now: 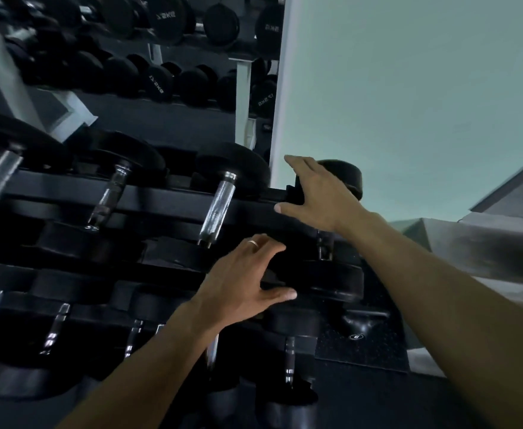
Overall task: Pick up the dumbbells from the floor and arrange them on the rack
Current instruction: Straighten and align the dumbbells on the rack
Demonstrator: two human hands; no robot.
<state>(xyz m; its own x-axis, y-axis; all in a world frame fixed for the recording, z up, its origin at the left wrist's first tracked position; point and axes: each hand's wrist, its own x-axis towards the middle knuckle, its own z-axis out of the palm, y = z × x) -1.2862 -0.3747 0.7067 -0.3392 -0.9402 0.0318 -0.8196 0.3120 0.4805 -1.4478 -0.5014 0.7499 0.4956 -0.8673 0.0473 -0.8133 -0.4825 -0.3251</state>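
A black tiered rack carries rows of black dumbbells with chrome handles, resting crosswise on its rails. Beside its right end, a kettlebell stands on the dark speckled floor.

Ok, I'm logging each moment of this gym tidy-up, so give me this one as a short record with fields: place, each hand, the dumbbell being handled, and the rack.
place: gym, with a mirror behind the rack
rack: black tiered rack, its rows holding black dumbbells
end dumbbell: rightmost dumbbell on the top tier, lying across the rails
right hand: right hand, fingers spread, over the far head of that dumbbell
left hand: left hand, wearing a ring, open at the near head
grip: neither hand is closed around a handle
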